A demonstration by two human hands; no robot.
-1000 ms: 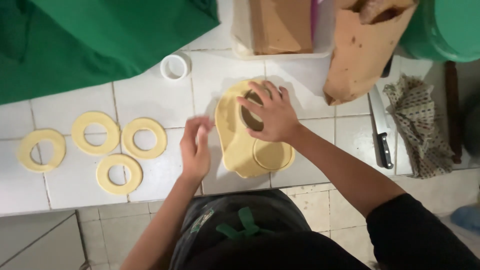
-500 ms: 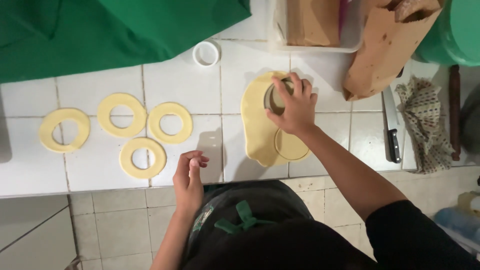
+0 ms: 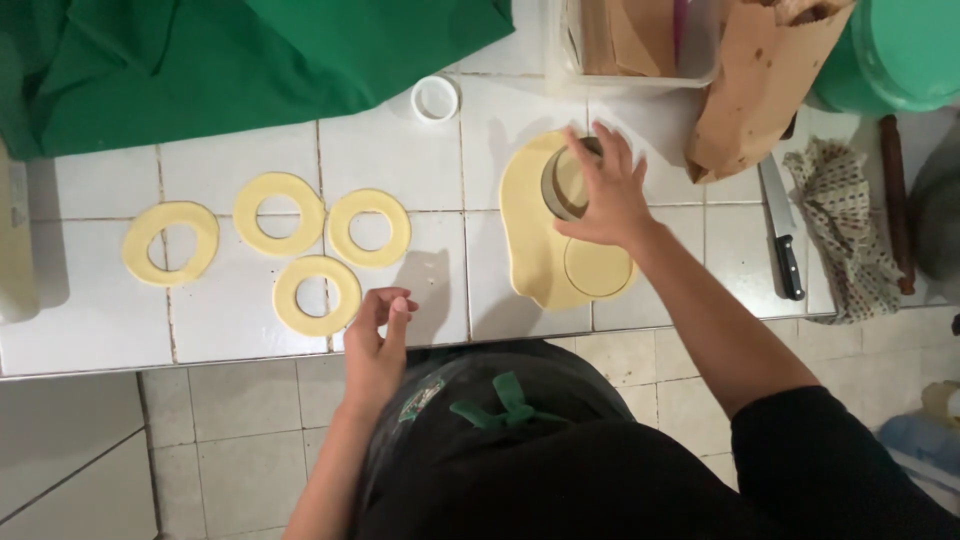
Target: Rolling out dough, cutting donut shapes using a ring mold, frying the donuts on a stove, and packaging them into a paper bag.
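Pale yellow dough rings, 4 of them, lie on the white tiled bench at left. Just right of them, the left hand hovers at the bench edge, fingers loosely curled, holding nothing. Further right, the right hand clasps a round cutter on the dough sheet. A knife lies beyond.

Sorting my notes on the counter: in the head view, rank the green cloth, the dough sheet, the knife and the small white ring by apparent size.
1. green cloth
2. dough sheet
3. knife
4. small white ring
All lie on the same counter, so nearness hardly skews this.
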